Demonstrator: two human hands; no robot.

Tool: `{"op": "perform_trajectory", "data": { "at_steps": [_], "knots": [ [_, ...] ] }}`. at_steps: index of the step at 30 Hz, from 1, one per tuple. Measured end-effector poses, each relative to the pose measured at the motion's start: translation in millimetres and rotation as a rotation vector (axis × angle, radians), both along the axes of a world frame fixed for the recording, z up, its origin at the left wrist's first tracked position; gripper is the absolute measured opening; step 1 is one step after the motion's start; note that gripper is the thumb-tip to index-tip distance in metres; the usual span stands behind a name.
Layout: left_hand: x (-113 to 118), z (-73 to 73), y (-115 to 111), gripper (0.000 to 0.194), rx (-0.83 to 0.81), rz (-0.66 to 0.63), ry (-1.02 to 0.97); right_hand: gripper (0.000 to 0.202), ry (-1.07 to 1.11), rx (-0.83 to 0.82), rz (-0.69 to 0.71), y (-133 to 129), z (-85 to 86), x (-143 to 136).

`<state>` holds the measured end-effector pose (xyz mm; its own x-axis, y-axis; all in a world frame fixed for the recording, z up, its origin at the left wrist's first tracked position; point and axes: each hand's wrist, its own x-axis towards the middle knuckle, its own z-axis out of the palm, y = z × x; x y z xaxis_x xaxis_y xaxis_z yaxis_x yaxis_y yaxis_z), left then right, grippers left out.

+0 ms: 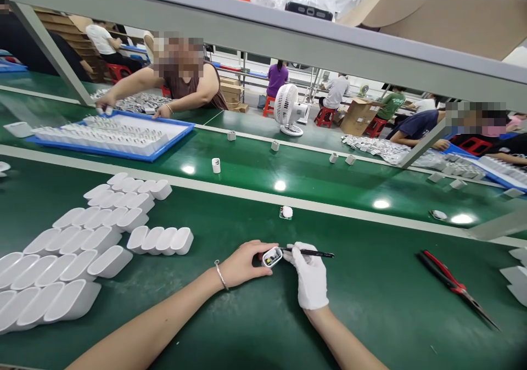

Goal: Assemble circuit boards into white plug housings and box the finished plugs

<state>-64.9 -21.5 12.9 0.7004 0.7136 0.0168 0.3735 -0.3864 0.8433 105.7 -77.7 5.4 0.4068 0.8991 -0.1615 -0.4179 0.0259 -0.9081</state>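
Observation:
My left hand [251,258], bare and with a bangle at the wrist, grips a small white oval plastic housing [265,263] whose open end faces me. Inside the housing some electronic parts show, with a yellow bit among them. In a white glove, my right hand [309,274] is closed around a slim black pen-like tool [317,253], probably tweezers. The tool's tip reaches the housing's rim; whether it touches the parts I cannot tell. Just beyond the hands lies a small circuit board [286,212] with a white round piece on it.
Rows of white oval housings [74,224] stand on the left. Red-handled long-nose pliers [457,285] lie at the right. Across the bench a co-worker [187,79] handles a blue tray [173,135]. Single housings [216,166] rest on the green belt. A shelf beam [263,27] crosses above.

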Motion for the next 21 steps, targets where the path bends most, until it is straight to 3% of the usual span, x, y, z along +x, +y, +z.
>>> {"op": "perform_trajectory", "data": {
  "at_steps": [7, 12, 21],
  "knots": [
    [-0.3, 6.8, -0.4, 0.058, 0.007, -0.040, 0.051, 0.037, -0.122, -0.034, 0.105, 12.1, -9.2, 6.2],
    [0.6, 10.6, 0.2, 0.055, -0.029, -0.094, -0.006, 0.034, -0.196, -0.058, 0.200, 17.6, -2.9, 7.2],
    [1.0, 9.4, -0.5, 0.052, -0.044, -0.097, -0.041, 0.035, -0.208, -0.034, 0.154, 7.8, 10.2, 5.6]
  ]
}}
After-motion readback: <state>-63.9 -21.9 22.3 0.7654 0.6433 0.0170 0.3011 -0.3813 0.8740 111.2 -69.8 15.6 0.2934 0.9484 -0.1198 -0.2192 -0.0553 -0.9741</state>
